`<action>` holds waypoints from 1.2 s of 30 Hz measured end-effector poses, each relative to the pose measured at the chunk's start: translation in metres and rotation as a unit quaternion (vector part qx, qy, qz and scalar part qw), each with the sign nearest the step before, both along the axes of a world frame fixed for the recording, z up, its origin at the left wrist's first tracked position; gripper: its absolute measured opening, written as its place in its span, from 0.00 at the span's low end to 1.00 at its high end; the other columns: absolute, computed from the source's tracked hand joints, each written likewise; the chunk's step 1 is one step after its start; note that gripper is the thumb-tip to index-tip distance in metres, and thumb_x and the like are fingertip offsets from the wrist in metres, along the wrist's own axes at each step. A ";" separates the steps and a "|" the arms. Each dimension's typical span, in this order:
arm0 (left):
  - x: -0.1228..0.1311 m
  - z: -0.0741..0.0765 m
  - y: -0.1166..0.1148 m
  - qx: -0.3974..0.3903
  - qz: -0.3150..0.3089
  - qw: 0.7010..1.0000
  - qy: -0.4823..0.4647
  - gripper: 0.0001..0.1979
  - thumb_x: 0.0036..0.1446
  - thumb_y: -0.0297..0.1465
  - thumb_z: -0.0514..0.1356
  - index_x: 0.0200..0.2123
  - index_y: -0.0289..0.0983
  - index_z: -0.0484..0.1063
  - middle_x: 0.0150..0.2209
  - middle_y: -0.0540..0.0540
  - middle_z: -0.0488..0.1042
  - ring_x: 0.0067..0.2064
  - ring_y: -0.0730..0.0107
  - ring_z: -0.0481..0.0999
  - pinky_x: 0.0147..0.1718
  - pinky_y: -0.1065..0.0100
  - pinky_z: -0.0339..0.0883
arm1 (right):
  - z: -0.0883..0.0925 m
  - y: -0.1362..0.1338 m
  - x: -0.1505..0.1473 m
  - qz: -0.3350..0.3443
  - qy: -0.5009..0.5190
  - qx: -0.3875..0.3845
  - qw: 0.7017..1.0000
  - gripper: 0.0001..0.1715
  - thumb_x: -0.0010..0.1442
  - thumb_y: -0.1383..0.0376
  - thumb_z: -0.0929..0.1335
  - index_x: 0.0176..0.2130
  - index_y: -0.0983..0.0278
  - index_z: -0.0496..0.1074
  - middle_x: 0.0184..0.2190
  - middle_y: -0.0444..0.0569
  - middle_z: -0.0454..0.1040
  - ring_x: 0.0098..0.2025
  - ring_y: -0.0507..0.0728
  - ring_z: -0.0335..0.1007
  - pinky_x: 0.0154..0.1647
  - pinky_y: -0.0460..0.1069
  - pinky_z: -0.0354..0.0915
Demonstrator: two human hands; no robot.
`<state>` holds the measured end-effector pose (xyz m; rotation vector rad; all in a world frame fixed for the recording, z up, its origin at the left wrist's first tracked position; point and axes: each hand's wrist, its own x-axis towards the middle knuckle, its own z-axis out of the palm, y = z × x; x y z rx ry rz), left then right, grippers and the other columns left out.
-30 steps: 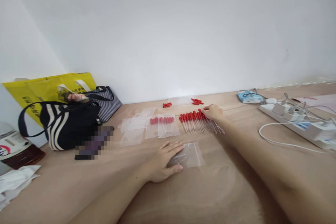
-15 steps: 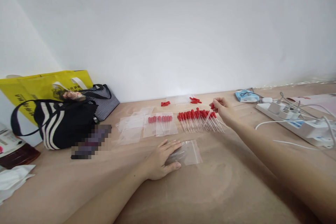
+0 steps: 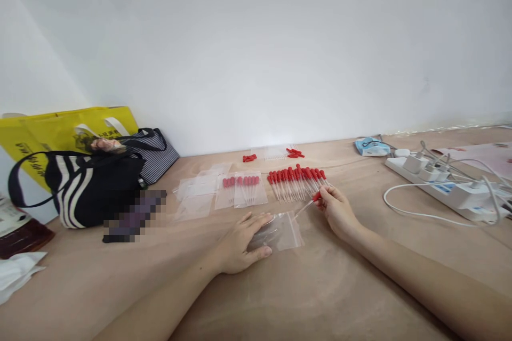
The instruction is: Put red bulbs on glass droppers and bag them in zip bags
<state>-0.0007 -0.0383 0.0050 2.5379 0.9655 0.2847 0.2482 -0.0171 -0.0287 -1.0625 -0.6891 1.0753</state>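
Observation:
My left hand lies flat on a clear zip bag, its fingers spread over the bag's left part. In my right hand the fingers pinch the red bulb of a glass dropper. Its thin tip points left and down, by the bag's upper right edge; whether it touches the bag I cannot tell. Behind the hands lies a row of red-bulbed droppers. Left of that row, bags holding several droppers lie flat, overlapping each other.
More flat bags lie to the left. Loose red bulbs and glass tubes are near the wall. A power strip with cables stands right, a blue packet behind it. At left are a black bag and a yellow bag.
My right hand has come toward me and slightly left from the row, bringing the dropper to the bag's edge. My left hand stays on the bag. The view has shifted slightly.

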 end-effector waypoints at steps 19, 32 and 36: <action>-0.001 -0.001 0.001 0.003 0.041 0.997 -0.064 0.29 0.51 0.40 0.57 0.55 0.40 0.53 0.57 0.43 0.56 0.57 0.58 0.55 0.54 0.57 0.52 | 0.002 -0.023 -0.026 0.347 -0.270 -0.001 0.898 0.16 0.44 0.58 0.70 0.30 0.66 0.66 0.21 0.41 0.67 0.15 0.43 0.54 0.10 0.38 0.51; -0.022 -0.002 0.004 -0.032 0.015 0.997 -0.072 0.20 0.52 0.40 0.57 0.48 0.41 0.66 0.52 0.45 0.66 0.55 0.61 0.61 0.53 0.57 0.54 | -0.002 -0.018 -0.011 0.344 -0.309 0.046 0.885 0.15 0.51 0.56 0.64 0.33 0.65 0.70 0.25 0.46 0.72 0.21 0.48 0.63 0.18 0.42 0.57; -0.019 0.001 0.006 -0.030 -0.001 0.998 -0.057 0.20 0.53 0.39 0.56 0.50 0.42 0.64 0.54 0.46 0.64 0.56 0.62 0.60 0.55 0.56 0.51 | 0.007 0.008 0.006 0.180 -0.396 0.045 0.899 0.11 0.49 0.58 0.65 0.28 0.64 0.70 0.23 0.45 0.72 0.22 0.49 0.63 0.22 0.44 0.59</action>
